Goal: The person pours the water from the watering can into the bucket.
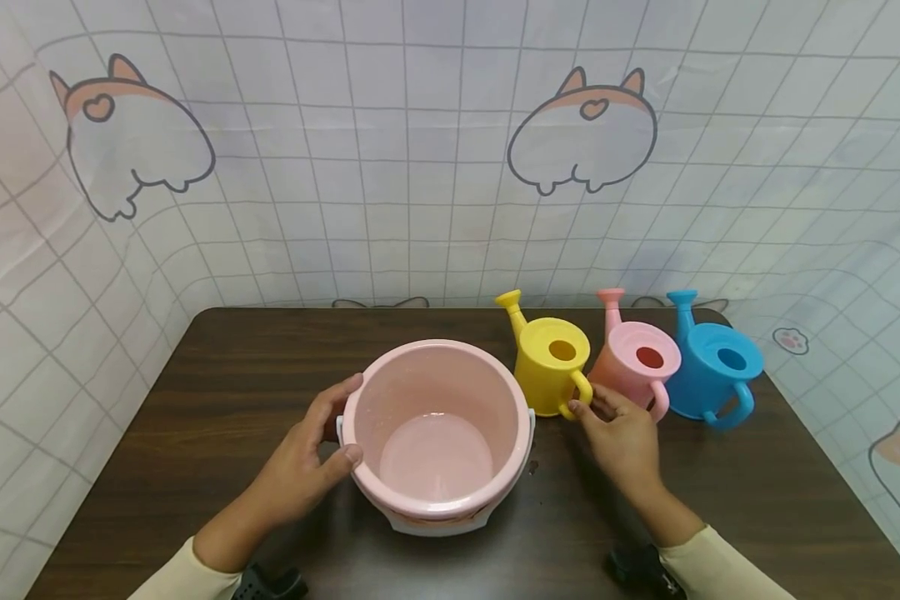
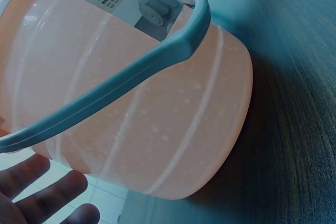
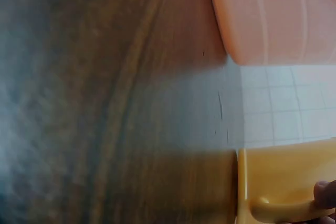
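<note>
A pink bucket [image 1: 437,500] stands upright on the table, its inside bare. My left hand [image 1: 300,458] rests against the bucket's left side, fingertips near the rim and thumb at the front edge. In the left wrist view its fingers [image 2: 58,187] lie loosely by the bucket wall, below the grey-blue bail handle [image 2: 121,85]. With thumb and fingers my right hand [image 1: 626,442] pinches the handle of a yellow watering can [image 1: 540,375], which stands right of the bucket. The right wrist view shows the thumb on that handle; the other fingertips are mostly hidden.
A pink watering can [image 1: 633,354] and a blue watering can [image 1: 720,367] stand in a row right of the yellow one. The dark wood table [image 1: 255,367] meets a grid-patterned cloth [image 1: 435,167] behind it. A label [image 2: 121,1] is on the bucket.
</note>
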### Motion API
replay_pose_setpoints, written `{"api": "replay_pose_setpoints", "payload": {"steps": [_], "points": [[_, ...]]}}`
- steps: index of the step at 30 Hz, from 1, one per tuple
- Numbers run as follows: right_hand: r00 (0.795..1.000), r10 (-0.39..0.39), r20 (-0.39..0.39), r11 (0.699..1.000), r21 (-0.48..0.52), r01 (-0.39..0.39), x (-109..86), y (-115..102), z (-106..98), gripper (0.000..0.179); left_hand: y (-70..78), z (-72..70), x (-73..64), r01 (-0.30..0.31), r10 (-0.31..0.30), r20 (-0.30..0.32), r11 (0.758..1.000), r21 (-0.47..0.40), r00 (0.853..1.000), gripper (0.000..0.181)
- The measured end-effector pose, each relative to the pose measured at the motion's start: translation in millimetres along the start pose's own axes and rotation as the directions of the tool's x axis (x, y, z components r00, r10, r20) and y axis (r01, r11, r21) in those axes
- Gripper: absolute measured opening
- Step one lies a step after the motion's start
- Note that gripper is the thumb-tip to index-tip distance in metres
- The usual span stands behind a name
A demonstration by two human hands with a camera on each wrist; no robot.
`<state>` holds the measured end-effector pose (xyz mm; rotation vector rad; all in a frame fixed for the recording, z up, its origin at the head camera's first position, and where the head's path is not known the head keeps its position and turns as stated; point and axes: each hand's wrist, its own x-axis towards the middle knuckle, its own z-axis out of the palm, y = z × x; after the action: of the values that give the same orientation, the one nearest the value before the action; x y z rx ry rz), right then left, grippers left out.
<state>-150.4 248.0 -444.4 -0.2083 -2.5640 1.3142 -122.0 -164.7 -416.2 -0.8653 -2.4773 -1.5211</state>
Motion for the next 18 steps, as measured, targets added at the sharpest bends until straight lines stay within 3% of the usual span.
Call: {"api": "replay_pose_setpoints", "payload": {"steps": [7, 11, 18], "points": [[0.998, -0.003, 0.059, 1.000, -0.003, 0.003, -1.9, 0, -2, 0.044, -0.2, -0.1, 0.6, -0.010, 0.010, 0.002, 1.000, -0.002, 1.000, 0.071], [0.997, -0.022, 0.069, 0.998, -0.055, 0.026, -2.2, 1, -4, 0.046, -2.4, 0.3, 0.5, -0.017, 0.017, -0.002, 1.000, 0.002, 1.000, 0.071], [0.994, -0.100, -0.035, 0.983, -0.158, 0.094, -11.5, -4, -19, 0.049, -3.2, 0.9, 0.2, -0.026, 0.026, -0.003, 1.000, -0.003, 1.000, 0.071]]}}
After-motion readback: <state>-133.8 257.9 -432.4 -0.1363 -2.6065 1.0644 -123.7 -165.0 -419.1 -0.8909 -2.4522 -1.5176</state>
